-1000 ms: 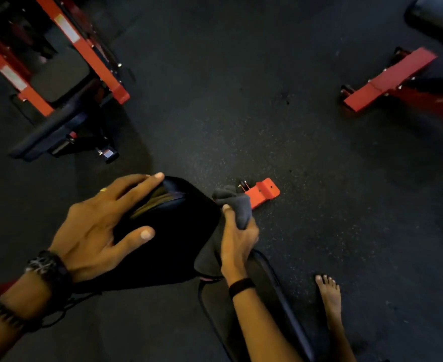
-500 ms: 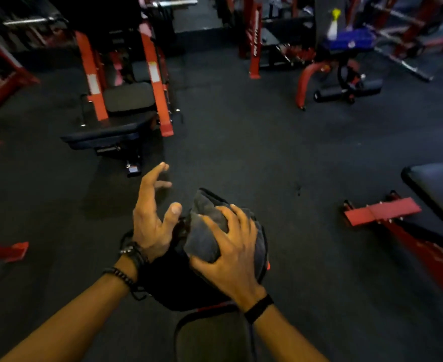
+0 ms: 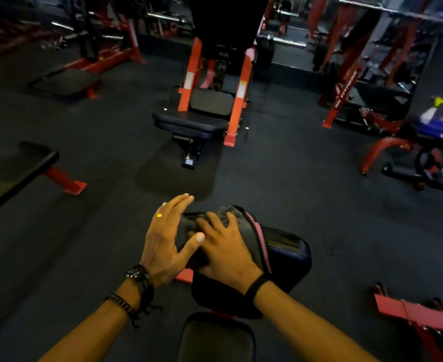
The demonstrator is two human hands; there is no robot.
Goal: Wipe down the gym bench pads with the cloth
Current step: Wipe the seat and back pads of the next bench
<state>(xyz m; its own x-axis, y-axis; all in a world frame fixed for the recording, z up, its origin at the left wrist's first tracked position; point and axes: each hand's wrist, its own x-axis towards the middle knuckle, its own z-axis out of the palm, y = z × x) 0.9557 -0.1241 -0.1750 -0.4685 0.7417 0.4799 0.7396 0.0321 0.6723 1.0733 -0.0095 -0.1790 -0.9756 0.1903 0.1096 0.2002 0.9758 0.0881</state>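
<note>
Under the right hand (image 3: 225,246) lay the grey cloth (image 3: 237,226), spread over the top end of the black bench pad (image 3: 280,259). The fingers of this hand were spread and flat, they pressed the cloth on the pad and did not curl round it. Just beside it, on the left edge of the pad, the left hand (image 3: 166,241) was open with straight fingers; its thumb touched the cloth, and I could not tell whether the palm rested on the pad or hung a little over it. Nearer to the person than both wrists there was a second, lower pad (image 3: 215,340).

I judge that the cloth could slide off the rounded end and fall on the floor (image 3: 84,257), because only flat pressure held it. The wipe could also miss the dim far edge.

No writing was readable; the letters on a red frame (image 3: 343,92) far beyond the hands were too blurred
</note>
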